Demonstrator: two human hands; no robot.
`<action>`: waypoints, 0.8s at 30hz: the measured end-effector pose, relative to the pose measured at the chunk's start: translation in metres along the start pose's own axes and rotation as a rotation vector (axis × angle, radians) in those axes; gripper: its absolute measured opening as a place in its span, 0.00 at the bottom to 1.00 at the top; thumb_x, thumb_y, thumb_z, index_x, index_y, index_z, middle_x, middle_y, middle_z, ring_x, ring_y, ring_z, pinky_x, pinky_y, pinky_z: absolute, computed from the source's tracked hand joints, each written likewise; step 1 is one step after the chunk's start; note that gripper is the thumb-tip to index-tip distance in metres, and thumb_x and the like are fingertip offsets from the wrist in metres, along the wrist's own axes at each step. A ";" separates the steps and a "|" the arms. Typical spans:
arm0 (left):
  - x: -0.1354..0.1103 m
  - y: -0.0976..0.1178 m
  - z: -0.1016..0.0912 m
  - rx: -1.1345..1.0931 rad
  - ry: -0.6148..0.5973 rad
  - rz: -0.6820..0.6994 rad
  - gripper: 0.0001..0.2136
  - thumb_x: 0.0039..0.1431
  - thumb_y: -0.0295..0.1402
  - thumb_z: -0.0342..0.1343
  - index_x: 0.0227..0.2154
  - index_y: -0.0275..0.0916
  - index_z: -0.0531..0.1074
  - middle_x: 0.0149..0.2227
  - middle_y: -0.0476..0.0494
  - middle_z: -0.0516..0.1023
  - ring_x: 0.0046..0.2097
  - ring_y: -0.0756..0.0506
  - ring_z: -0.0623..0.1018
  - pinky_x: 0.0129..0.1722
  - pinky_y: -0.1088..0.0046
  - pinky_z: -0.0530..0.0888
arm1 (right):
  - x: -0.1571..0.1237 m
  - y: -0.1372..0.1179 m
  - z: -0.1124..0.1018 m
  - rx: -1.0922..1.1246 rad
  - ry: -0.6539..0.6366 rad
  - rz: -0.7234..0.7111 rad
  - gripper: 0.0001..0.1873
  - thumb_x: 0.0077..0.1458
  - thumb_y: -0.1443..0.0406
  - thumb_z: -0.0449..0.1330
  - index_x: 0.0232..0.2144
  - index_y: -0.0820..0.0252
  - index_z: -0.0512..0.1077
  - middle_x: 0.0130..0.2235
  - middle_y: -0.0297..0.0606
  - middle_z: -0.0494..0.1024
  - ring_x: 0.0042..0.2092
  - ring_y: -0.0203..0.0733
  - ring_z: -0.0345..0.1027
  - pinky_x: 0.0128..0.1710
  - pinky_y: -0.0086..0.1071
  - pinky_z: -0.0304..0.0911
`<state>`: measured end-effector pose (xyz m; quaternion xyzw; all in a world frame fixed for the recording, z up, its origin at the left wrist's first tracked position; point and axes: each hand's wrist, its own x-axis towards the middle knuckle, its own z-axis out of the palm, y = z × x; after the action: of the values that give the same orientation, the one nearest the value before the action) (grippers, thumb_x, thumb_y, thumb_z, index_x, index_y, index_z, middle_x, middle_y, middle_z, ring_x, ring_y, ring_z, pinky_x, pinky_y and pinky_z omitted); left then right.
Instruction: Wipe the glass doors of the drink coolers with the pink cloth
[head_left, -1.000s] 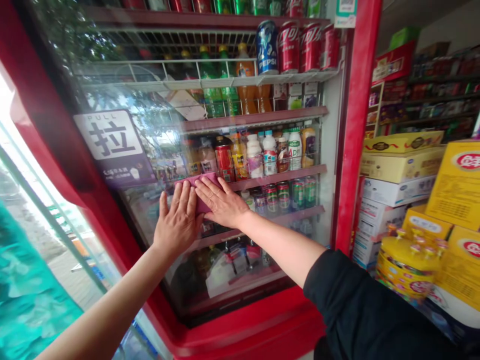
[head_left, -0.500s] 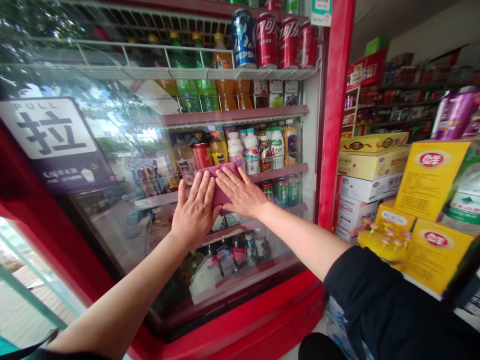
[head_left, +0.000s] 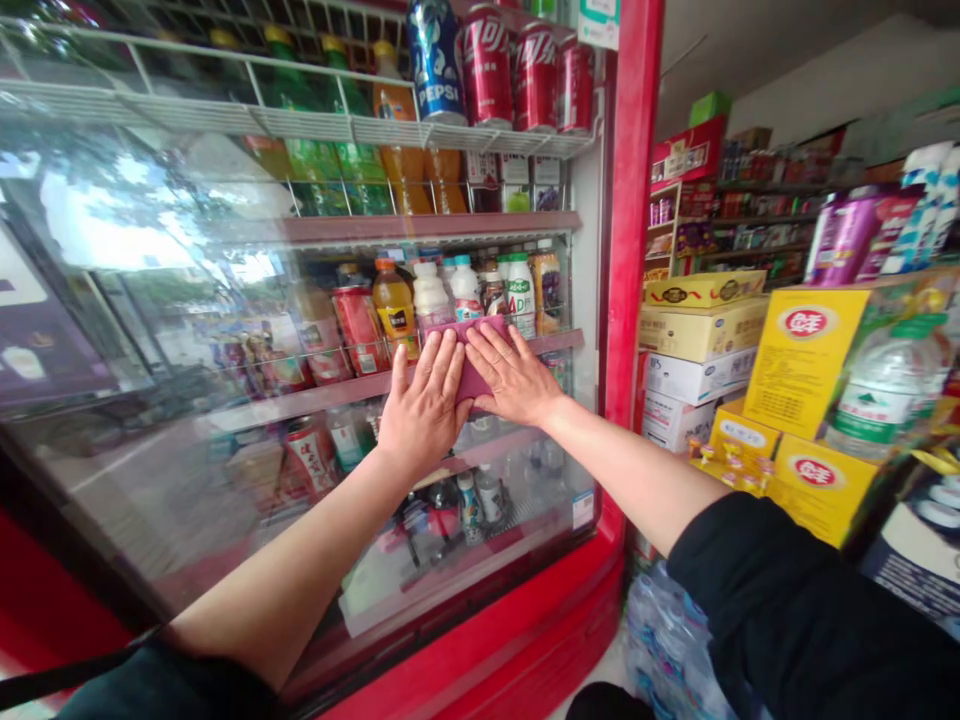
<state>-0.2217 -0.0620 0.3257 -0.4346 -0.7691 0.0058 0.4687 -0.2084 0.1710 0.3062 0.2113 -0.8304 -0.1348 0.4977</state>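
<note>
My left hand (head_left: 424, 400) lies flat with fingers stretched out on a folded pink cloth (head_left: 474, 383), pressing it against the glass door (head_left: 247, 480) of a red-framed drinks fridge. From the other side, my right hand (head_left: 517, 375) presses on the same cloth, its fingers also straight and flat. The thumbs almost meet over the lower part of the cloth. Behind the glass, level with the hands, stand small drink bottles, among them an orange-capped bottle (head_left: 394, 305) and a white green-capped bottle (head_left: 520, 295). The hands hide part of the shelves.
The fridge's red frame (head_left: 634, 220) rises on the right. Beyond it are stacked cartons (head_left: 697, 330), yellow boxes (head_left: 806, 360) and a large water bottle (head_left: 885, 390). Plastic-wrapped bottles (head_left: 667, 640) lie on the floor near my right arm. Trees and sky reflect in the glass.
Both hands and the cloth have slid right across the glass, toward the green-capped bottle. The view has turned right, so the door sign has moved partly out of the left edge.
</note>
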 end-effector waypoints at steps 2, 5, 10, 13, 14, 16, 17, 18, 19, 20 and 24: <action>0.011 0.011 0.005 -0.009 0.003 0.004 0.39 0.75 0.45 0.46 0.79 0.30 0.43 0.82 0.33 0.44 0.82 0.31 0.48 0.80 0.36 0.41 | -0.010 0.013 -0.002 -0.017 -0.015 0.008 0.56 0.67 0.47 0.64 0.80 0.68 0.41 0.81 0.58 0.50 0.82 0.62 0.39 0.81 0.67 0.36; 0.027 0.027 0.012 -0.021 -0.019 0.016 0.39 0.76 0.45 0.46 0.79 0.29 0.42 0.82 0.34 0.41 0.82 0.31 0.48 0.80 0.36 0.41 | -0.024 0.032 -0.006 -0.042 -0.030 0.019 0.56 0.67 0.48 0.64 0.80 0.68 0.41 0.81 0.59 0.50 0.82 0.62 0.39 0.80 0.68 0.35; 0.056 0.051 0.026 -0.044 -0.041 0.046 0.39 0.76 0.45 0.46 0.79 0.28 0.42 0.82 0.35 0.38 0.83 0.32 0.45 0.81 0.37 0.39 | -0.046 0.062 -0.013 -0.077 -0.082 0.071 0.55 0.67 0.49 0.65 0.80 0.69 0.42 0.81 0.59 0.49 0.82 0.63 0.39 0.80 0.69 0.33; 0.072 0.064 0.037 -0.065 -0.030 0.073 0.39 0.75 0.44 0.47 0.79 0.28 0.41 0.82 0.35 0.38 0.83 0.32 0.43 0.81 0.37 0.38 | -0.057 0.079 -0.019 -0.093 -0.133 0.124 0.55 0.66 0.50 0.66 0.80 0.69 0.43 0.81 0.58 0.47 0.83 0.62 0.37 0.81 0.68 0.33; 0.078 0.069 0.040 -0.073 -0.025 0.083 0.40 0.75 0.44 0.47 0.79 0.28 0.40 0.82 0.34 0.38 0.83 0.32 0.43 0.81 0.37 0.38 | -0.061 0.084 -0.021 -0.097 -0.147 0.139 0.55 0.66 0.51 0.66 0.80 0.69 0.43 0.81 0.58 0.46 0.83 0.62 0.36 0.81 0.68 0.33; 0.088 0.077 0.047 -0.087 -0.022 0.098 0.40 0.74 0.43 0.47 0.80 0.29 0.39 0.82 0.33 0.38 0.83 0.32 0.42 0.81 0.37 0.37 | -0.068 0.095 -0.025 -0.106 -0.168 0.157 0.55 0.66 0.52 0.66 0.80 0.69 0.43 0.81 0.58 0.45 0.83 0.62 0.36 0.81 0.68 0.33; 0.093 0.082 0.049 -0.091 -0.027 0.102 0.40 0.74 0.44 0.48 0.80 0.28 0.39 0.82 0.33 0.38 0.83 0.32 0.42 0.81 0.38 0.37 | -0.071 0.100 -0.027 -0.114 -0.176 0.164 0.54 0.66 0.53 0.66 0.80 0.70 0.43 0.81 0.58 0.45 0.83 0.62 0.36 0.81 0.68 0.33; 0.098 0.087 0.052 -0.092 -0.034 0.104 0.41 0.74 0.44 0.48 0.79 0.28 0.40 0.82 0.32 0.38 0.83 0.32 0.41 0.81 0.38 0.37 | -0.075 0.104 -0.029 -0.126 -0.184 0.172 0.54 0.66 0.52 0.66 0.80 0.70 0.44 0.81 0.57 0.45 0.83 0.62 0.35 0.81 0.69 0.33; 0.102 0.092 0.053 -0.092 -0.043 0.106 0.41 0.74 0.44 0.48 0.79 0.27 0.40 0.82 0.32 0.38 0.83 0.32 0.41 0.81 0.39 0.37 | -0.079 0.109 -0.031 -0.139 -0.192 0.182 0.54 0.67 0.52 0.65 0.80 0.70 0.44 0.82 0.57 0.45 0.83 0.63 0.35 0.81 0.68 0.33; 0.107 0.097 0.055 -0.092 -0.052 0.108 0.41 0.74 0.44 0.49 0.79 0.26 0.40 0.82 0.32 0.38 0.83 0.33 0.41 0.81 0.40 0.36 | -0.082 0.113 -0.033 -0.151 -0.201 0.194 0.53 0.67 0.52 0.65 0.80 0.70 0.45 0.82 0.56 0.45 0.83 0.63 0.35 0.81 0.68 0.33; 0.124 0.116 0.060 -0.090 -0.067 0.131 0.41 0.74 0.42 0.49 0.79 0.27 0.40 0.83 0.33 0.37 0.83 0.35 0.40 0.82 0.42 0.36 | -0.098 0.125 -0.041 -0.189 -0.233 0.251 0.52 0.68 0.51 0.63 0.80 0.71 0.45 0.82 0.53 0.44 0.83 0.62 0.34 0.82 0.65 0.33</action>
<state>-0.2113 0.1183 0.3324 -0.5039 -0.7538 0.0164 0.4213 -0.1586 0.3273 0.3040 0.0416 -0.8858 -0.1728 0.4287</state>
